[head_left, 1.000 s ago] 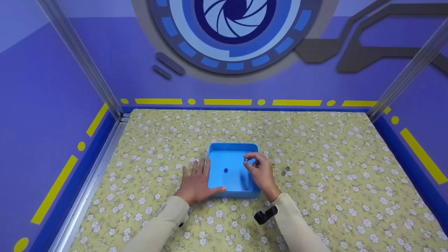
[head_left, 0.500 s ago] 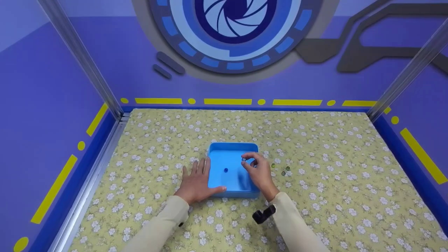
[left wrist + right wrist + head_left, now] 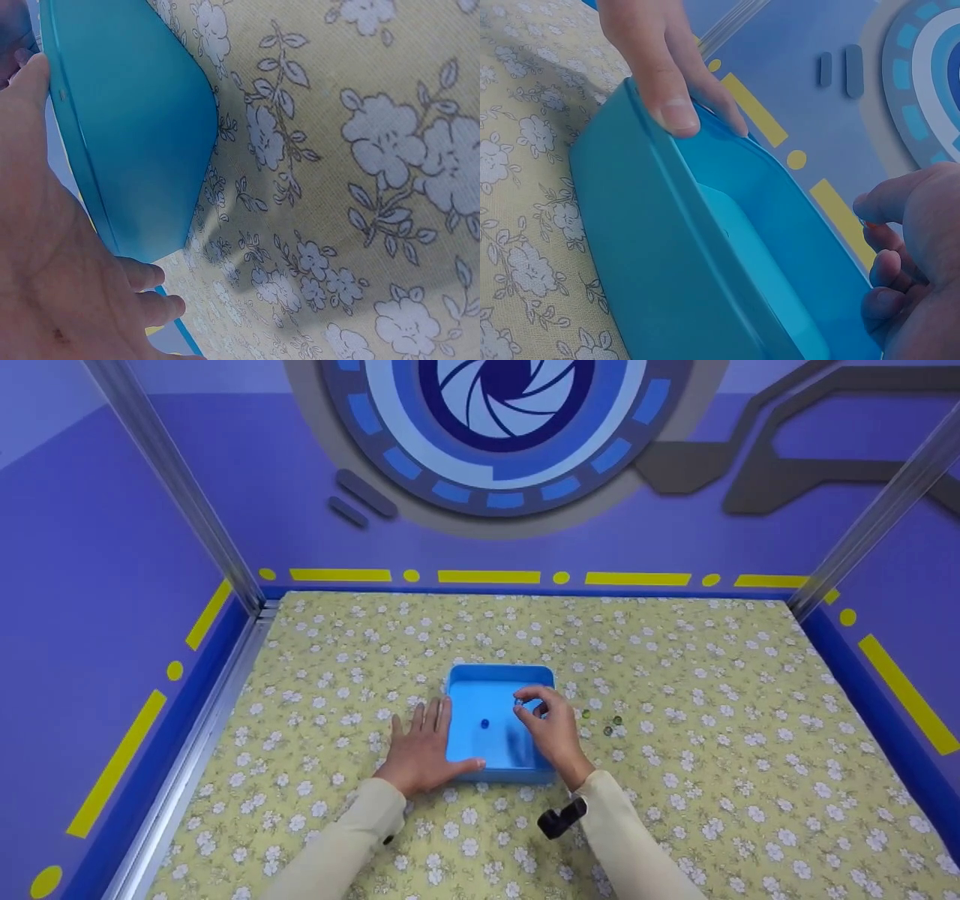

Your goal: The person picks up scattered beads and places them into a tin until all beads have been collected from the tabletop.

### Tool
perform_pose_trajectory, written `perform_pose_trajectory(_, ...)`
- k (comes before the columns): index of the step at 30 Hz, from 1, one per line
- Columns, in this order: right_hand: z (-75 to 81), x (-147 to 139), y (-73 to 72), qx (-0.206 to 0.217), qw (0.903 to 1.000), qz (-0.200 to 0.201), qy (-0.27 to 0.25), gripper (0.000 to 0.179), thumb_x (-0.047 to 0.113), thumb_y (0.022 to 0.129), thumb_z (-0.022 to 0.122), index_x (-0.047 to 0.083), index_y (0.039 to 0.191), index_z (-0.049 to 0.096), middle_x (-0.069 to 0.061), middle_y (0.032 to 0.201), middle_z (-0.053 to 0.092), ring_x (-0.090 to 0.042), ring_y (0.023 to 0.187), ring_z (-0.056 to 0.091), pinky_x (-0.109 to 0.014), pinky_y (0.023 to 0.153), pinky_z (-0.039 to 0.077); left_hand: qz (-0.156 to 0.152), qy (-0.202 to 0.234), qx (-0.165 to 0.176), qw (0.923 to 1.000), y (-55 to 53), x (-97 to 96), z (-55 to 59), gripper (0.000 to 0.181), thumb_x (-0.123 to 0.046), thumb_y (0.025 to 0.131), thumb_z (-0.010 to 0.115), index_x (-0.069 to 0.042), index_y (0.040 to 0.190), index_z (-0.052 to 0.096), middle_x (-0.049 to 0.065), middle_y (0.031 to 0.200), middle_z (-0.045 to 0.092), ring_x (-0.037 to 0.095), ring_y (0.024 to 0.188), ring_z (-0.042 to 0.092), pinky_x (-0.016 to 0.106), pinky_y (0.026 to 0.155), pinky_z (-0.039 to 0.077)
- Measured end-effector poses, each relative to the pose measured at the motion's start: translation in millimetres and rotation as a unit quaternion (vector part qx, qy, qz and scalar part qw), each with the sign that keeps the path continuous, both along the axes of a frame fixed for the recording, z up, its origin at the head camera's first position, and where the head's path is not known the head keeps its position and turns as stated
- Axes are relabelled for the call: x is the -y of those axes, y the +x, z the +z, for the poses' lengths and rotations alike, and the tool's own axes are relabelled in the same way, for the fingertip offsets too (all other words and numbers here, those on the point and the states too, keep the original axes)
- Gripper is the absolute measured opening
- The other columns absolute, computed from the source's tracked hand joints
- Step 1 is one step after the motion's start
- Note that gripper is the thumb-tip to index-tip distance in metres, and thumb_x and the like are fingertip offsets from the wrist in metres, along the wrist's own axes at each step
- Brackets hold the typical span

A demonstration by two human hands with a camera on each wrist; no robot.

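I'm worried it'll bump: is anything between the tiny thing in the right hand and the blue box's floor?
Nothing visible: the right hand pinches the tiny thing over the open blue box, and the dark blue ball inside looks off to the left.

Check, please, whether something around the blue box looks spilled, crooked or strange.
Nothing stands out: the blue box sits flat on the flowered cloth, one dark blue marble lies inside, and three greenish marbles rest to its right.
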State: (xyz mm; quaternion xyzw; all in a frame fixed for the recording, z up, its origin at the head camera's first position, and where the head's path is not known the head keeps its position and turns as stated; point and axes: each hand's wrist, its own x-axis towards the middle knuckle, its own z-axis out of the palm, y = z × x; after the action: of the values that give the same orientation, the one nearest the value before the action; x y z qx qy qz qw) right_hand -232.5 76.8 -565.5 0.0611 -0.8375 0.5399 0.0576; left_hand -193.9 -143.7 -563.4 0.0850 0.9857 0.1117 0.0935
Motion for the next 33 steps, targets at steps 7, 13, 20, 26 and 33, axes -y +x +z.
perform_pose_trajectory(7,-1.4,2.3,-1.1,-0.007,0.9999,0.003,-0.008,0.015,0.008,0.090,0.068,0.008,0.104,0.071,-0.007,0.102,0.067,-0.013,0.071,0.052,-0.026,0.066,0.045,-0.003,0.008,-0.001,1.0000,1.2,0.1,2.5,0.119,-0.088,0.073,0.045,-0.011,0.157,0.012,0.015,0.161,0.020,0.040,0.147,0.022,0.070,0.111,0.015)
perform_pose_trajectory(13,-1.7,3.3,-2.0,-0.014,0.9997,0.009,-0.018,0.014,0.006,0.089,0.069,0.012,0.101,0.071,-0.006,0.100,0.067,-0.012,0.069,0.052,-0.029,0.067,0.046,-0.005,0.006,-0.004,1.0000,1.2,0.4,2.1,0.119,-0.088,0.073,0.045,-0.010,0.157,0.013,0.015,0.161,0.022,0.040,0.147,0.023,0.071,0.111,0.016)
perform_pose_trajectory(20,-1.1,4.8,-1.5,-0.005,0.9998,0.011,-0.015,0.015,0.005,0.089,0.068,0.014,0.100,0.071,-0.006,0.101,0.067,-0.015,0.071,0.052,-0.026,0.067,0.045,-0.001,0.005,0.001,1.0000,0.5,0.2,1.4,0.121,-0.090,0.071,0.043,-0.011,0.157,0.011,0.014,0.162,0.019,0.039,0.148,0.021,0.071,0.111,0.015)
perform_pose_trajectory(26,-0.8,5.9,-0.6,-0.003,0.9999,0.011,-0.007,0.015,0.006,0.090,0.067,0.015,0.101,0.071,-0.005,0.102,0.066,-0.015,0.072,0.052,-0.023,0.067,0.044,-0.001,0.007,0.004,1.0000,0.2,0.6,1.9,0.121,-0.091,0.071,0.042,-0.011,0.157,0.010,0.014,0.162,0.019,0.039,0.148,0.020,0.071,0.111,0.014)
perform_pose_trajectory(33,-1.4,6.9,-0.2,-0.004,0.9999,0.009,-0.003,0.015,0.006,0.089,0.067,0.015,0.101,0.070,-0.005,0.102,0.066,-0.013,0.071,0.052,-0.021,0.065,0.044,-0.001,0.007,0.004,1.0000,-0.1,1.0,0.9,0.121,-0.091,0.071,0.042,-0.011,0.157,0.011,0.014,0.162,0.019,0.039,0.148,0.020,0.070,0.112,0.015)
